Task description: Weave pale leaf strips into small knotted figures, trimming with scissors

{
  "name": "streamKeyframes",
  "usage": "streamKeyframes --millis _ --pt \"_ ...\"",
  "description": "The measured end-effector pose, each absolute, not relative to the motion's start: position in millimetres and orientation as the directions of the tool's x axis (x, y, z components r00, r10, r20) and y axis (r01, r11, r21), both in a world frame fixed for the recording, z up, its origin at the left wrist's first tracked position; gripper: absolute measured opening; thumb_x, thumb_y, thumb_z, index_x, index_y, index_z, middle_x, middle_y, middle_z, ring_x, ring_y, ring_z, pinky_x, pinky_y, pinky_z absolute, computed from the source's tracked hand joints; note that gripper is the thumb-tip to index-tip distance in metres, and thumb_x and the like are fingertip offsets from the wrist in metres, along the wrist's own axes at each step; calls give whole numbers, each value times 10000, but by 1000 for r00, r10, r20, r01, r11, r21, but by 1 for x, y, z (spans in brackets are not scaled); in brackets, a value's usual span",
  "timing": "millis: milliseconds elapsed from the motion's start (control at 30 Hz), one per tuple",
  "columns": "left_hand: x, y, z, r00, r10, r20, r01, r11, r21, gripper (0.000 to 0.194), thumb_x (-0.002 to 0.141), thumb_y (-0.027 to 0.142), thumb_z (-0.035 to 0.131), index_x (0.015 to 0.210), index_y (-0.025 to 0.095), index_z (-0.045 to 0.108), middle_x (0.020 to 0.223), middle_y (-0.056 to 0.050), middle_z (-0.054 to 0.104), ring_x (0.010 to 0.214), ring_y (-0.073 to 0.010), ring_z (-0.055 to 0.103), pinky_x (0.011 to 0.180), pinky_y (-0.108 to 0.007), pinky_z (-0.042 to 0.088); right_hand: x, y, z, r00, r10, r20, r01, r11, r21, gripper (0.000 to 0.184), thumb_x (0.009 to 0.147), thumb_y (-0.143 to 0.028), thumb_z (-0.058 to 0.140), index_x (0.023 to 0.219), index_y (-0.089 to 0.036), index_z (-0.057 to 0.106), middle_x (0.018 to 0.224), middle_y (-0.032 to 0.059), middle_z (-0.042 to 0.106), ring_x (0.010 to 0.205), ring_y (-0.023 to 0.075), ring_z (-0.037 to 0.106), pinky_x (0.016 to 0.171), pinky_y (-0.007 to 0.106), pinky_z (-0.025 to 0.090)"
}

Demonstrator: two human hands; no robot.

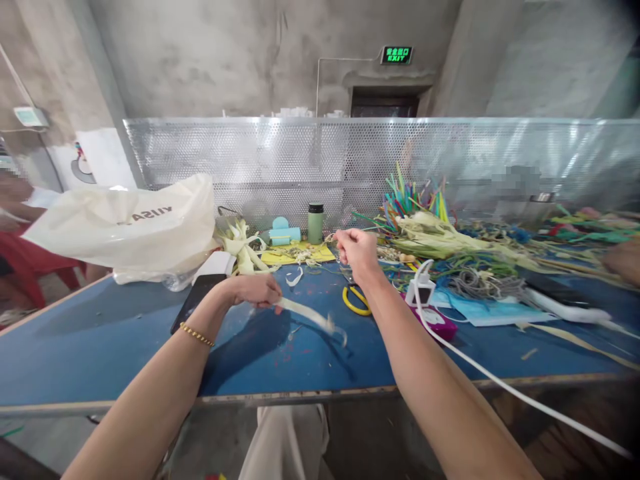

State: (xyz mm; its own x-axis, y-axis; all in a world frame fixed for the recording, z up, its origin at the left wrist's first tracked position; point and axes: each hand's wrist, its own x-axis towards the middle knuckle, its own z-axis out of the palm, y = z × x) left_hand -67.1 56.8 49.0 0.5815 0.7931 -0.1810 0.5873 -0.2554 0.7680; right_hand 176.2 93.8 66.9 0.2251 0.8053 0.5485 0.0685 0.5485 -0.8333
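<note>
My left hand [256,291], with a gold bead bracelet [197,334] at its wrist, is closed on one end of a pale husk strip [307,312]. The strip stretches to the right over the blue table, and its curled far end is blurred. Higher and further right, my right hand [358,253] is raised with its fingers pinched together; I cannot make out whether anything thin is between them. Yellow-handled scissors [356,307] lie beneath the right wrist, partly covered by it. A black phone [200,298] rests beside my left forearm.
Corn husks [430,233], colourful stems [413,197] and grey cord [485,283] crowd the right side. A white cable [500,385] crosses the front edge. A white bag [130,227] stands left; a green bottle [315,225] stands before the perforated metal screen [280,150].
</note>
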Motion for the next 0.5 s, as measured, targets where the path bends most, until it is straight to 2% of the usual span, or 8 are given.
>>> streamKeyframes --millis 67,133,233,300,333,400,433,500 --pt "-64 56 45 613 758 -222 599 -263 756 114 631 206 611 677 172 710 432 14 485 392 -109 388 383 -212 278 170 92 61 101 790 605 261 566 -782 232 774 -337 616 631 -156 595 495 -30 509 425 80 400 436 223 301" --pt "-66 56 45 580 778 -240 631 -242 737 153 612 215 664 756 188 708 448 14 528 383 -128 435 378 -219 309 159 88 55 -103 786 610 426 589 -687 250 783 -306 601 585 -153 596 500 -16 538 483 97 450 496 226 324" --pt "-82 64 51 454 866 -208 678 -185 711 185 608 258 713 776 183 698 486 -10 588 368 -142 485 395 -234 352 141 83 45 -315 754 576 558 638 -530 243 808 -244 575 597 -142 640 566 5 602 561 106 497 563 225 330" --pt "-99 72 57 316 949 -22 696 -216 685 111 646 267 681 702 171 679 528 -28 615 387 -137 510 430 -236 370 133 82 39 -413 733 541 595 666 -449 220 817 -223 578 640 -139 679 614 15 635 592 109 511 585 225 325" --pt "-109 77 60 199 968 153 719 -251 648 91 679 259 637 672 170 658 537 -26 615 412 -134 523 457 -232 376 131 82 37 -452 727 517 606 675 -420 212 820 -224 584 658 -142 693 625 17 644 595 109 514 588 225 321" --pt "-126 86 66 -73 894 441 798 -213 564 121 721 212 542 654 163 630 550 -32 606 495 -143 552 512 -234 381 128 83 34 -499 717 487 625 687 -371 210 833 -238 589 685 -150 710 638 22 657 595 113 518 588 228 315" --pt "-134 90 69 -165 836 524 821 -177 542 137 726 193 512 663 159 629 572 -40 613 526 -150 561 529 -241 379 129 84 34 -505 714 485 638 687 -348 215 841 -246 587 693 -154 715 652 27 665 600 116 524 591 231 314" --pt "-146 97 74 -216 810 545 827 -145 543 138 706 171 508 672 151 641 587 -48 616 572 -166 572 559 -257 379 130 84 34 -498 712 496 667 679 -305 222 858 -257 578 718 -162 722 693 40 684 626 127 544 600 239 313"
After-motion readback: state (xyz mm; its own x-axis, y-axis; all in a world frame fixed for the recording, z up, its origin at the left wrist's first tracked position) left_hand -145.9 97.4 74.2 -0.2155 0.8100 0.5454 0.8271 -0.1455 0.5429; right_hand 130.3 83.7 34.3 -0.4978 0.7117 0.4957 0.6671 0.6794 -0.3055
